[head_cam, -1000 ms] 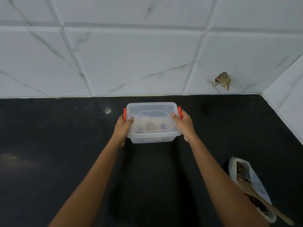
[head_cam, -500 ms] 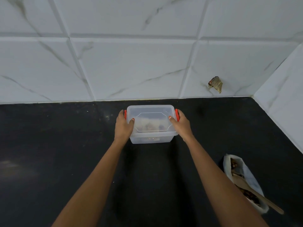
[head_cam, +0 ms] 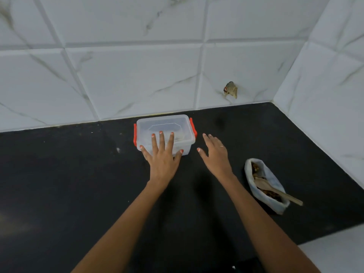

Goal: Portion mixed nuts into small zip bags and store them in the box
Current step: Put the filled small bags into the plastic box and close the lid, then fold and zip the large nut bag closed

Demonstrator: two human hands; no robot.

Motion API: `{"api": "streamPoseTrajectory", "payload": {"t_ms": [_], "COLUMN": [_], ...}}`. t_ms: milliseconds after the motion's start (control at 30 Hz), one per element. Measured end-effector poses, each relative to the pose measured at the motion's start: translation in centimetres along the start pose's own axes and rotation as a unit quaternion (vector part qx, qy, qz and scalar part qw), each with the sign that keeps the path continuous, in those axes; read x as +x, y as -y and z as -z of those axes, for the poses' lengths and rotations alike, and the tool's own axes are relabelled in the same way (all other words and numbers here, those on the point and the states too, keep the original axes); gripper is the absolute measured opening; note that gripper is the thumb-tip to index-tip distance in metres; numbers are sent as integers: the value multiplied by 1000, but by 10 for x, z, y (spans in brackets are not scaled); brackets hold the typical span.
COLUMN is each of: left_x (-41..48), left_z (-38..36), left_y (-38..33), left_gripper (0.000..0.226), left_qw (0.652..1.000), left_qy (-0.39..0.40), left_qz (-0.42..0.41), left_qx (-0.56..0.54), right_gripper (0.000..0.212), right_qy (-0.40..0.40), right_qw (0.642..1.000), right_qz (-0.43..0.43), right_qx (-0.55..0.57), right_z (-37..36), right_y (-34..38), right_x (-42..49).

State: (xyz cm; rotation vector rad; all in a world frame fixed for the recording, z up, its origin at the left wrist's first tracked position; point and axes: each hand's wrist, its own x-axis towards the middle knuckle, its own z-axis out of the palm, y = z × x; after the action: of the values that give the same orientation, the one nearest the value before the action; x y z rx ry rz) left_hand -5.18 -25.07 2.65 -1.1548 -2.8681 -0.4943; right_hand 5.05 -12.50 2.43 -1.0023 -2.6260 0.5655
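A clear plastic box [head_cam: 167, 125] with its lid on and orange side clips stands on the black counter, close to the tiled back wall. Something pale shows faintly inside it. My left hand [head_cam: 162, 154] lies flat on the lid's near half with its fingers spread and straight. To the right of the box, my right hand [head_cam: 214, 154] hovers apart from it, fingers straight and holding nothing. A large white bag of mixed nuts [head_cam: 266, 186] lies open at the right, and a wooden spoon [head_cam: 275, 191] rests in it.
The black counter [head_cam: 69, 184] runs from the left edge to the white tiled corner wall [head_cam: 325, 105] on the right. A white surface [head_cam: 334, 253] shows at the bottom right. A small brownish scrap [head_cam: 230, 89] sticks to the back wall.
Both hands have let go of the box's sides. The left hand now lies flat on the lid, and the right hand has drawn away to the right.
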Motion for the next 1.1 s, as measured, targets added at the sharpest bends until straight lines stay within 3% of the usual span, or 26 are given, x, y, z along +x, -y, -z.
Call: {"api": "streamPoseTrajectory", "payload": {"t_ms": [233, 533, 933, 1100], "left_x": [-37, -62, -74, -73], "left_z": [-31, -75, -117, -124], "left_y": [-58, -148, -210, -208], "left_gripper": [66, 65, 57, 51], "left_qw": [997, 986, 944, 905], "left_qy": [49, 150, 152, 156], "left_qz": [-49, -66, 34, 86], "left_qx": [29, -4, -290, -387], "right_gripper": [57, 52, 33, 17], "right_qy": [30, 46, 87, 50], "right_qw": [988, 994, 985, 986], "right_qz": [5, -57, -143, -139], "right_qx": [-151, -75, 38, 83], "right_z": [19, 63, 82, 79], "right_y": [-58, -154, -214, -218], "right_x": [-51, -97, -118, -115]}}
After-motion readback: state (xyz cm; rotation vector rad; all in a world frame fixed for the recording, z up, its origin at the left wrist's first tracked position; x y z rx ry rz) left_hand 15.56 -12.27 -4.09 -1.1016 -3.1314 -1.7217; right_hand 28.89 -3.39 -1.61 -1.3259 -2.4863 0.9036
